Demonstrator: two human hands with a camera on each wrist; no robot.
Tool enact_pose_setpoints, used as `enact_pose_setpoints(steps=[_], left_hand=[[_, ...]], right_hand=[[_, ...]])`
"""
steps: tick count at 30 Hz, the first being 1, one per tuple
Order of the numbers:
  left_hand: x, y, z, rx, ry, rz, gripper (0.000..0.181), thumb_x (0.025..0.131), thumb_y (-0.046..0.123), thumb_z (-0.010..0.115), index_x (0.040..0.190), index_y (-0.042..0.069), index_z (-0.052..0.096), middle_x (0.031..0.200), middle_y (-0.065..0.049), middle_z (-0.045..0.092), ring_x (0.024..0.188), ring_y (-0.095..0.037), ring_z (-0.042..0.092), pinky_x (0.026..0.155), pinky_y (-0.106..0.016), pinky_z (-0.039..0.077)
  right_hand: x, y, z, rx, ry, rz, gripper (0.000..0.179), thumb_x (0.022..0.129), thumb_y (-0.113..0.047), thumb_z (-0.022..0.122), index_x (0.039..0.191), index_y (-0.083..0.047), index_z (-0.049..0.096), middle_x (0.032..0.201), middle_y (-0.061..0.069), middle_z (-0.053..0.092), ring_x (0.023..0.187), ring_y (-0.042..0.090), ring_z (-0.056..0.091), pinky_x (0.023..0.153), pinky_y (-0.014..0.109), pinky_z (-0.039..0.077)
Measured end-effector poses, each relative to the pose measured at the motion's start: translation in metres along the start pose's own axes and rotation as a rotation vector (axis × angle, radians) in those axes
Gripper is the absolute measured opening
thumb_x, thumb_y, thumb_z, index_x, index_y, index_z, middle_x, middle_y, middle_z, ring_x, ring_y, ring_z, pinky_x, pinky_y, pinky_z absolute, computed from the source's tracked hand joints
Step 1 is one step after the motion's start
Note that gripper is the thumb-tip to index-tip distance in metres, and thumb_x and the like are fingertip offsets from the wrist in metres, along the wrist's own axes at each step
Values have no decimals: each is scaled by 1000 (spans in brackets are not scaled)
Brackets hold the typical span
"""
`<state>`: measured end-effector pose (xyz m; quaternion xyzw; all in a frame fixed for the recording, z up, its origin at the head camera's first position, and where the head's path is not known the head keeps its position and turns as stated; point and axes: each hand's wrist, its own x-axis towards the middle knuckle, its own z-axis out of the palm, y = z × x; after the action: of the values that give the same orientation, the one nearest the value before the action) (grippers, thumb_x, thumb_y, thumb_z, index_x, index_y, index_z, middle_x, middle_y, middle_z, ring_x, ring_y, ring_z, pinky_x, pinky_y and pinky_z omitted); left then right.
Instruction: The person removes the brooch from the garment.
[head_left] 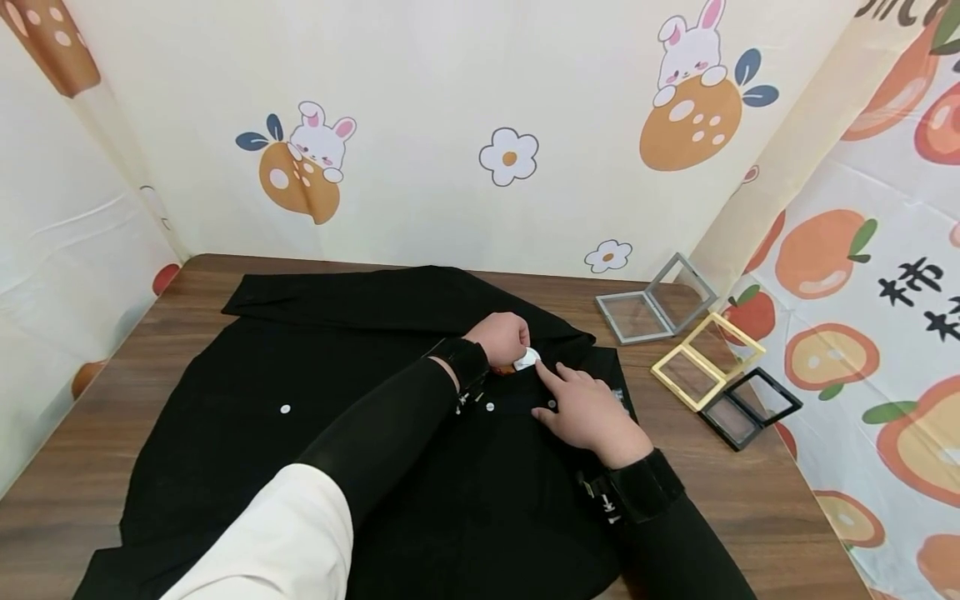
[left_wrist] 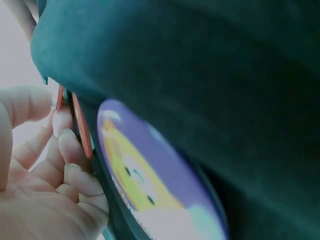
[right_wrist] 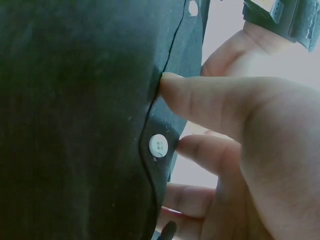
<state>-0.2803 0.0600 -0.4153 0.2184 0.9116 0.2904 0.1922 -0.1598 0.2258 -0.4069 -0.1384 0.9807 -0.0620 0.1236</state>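
A black shirt (head_left: 315,358) with white buttons lies spread on the table. My left hand (head_left: 502,337) is at its upper right part, with thumb and curled fingers pinching a thin orange-red edged piece (left_wrist: 82,125) against the dark cloth. Near that hand, a purple oval badge (left_wrist: 150,170) with a yellow cartoon figure shows on the cloth. Beside it, my right hand (head_left: 592,408) reaches its index finger to a small white round thing (head_left: 527,358). In the right wrist view, the thumb touches the shirt's edge by a white button (right_wrist: 158,146); other fingers are partly behind the cloth.
Three hinged frames with clear panes, grey (head_left: 633,317), yellow (head_left: 690,379) and black (head_left: 727,421), stand at the table's right side. The wooden table (head_left: 712,517) meets patterned cloth walls at the back and sides.
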Motion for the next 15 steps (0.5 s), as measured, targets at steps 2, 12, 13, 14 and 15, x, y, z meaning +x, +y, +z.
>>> enact_pose_setpoints(steps=[2,12,13,14,15], left_hand=[[0,-2,-1,15,5,9,12,100,10,64,89,12,70,85,0,67,75,-16,60,65,-25,48],[2,-14,-3,42,22,17,11,97,11,67,86,13,71,84,0,67,73,-15,62,62,-24,50],[0,-14,-4,44,21,20,11,97,11,67,87,13,71,84,0,67,74,-15,62,63,-24,50],[-2,-14,-5,47,20,23,11,97,11,67,88,12,71,85,0,66,75,-15,62,64,-24,50],[-4,-13,-7,46,18,27,10,97,11,67,88,12,71,86,0,66,76,-15,62,66,-24,50]], right_hand=[[0,0,0,1,4,4,74,102,-41,66,163,-16,33,160,26,37,144,45,38,113,63,32],[-1,-2,1,-13,15,-2,69,102,-40,65,162,-17,38,158,27,38,142,46,40,111,63,35],[-1,-2,1,-13,16,-3,69,102,-40,65,161,-17,38,158,27,38,142,46,40,111,63,35],[-2,-2,1,-14,18,-4,69,102,-40,65,161,-17,38,158,27,39,142,46,41,111,64,35],[-2,-2,1,-14,19,-5,69,102,-40,66,161,-16,39,158,28,39,142,46,41,110,64,36]])
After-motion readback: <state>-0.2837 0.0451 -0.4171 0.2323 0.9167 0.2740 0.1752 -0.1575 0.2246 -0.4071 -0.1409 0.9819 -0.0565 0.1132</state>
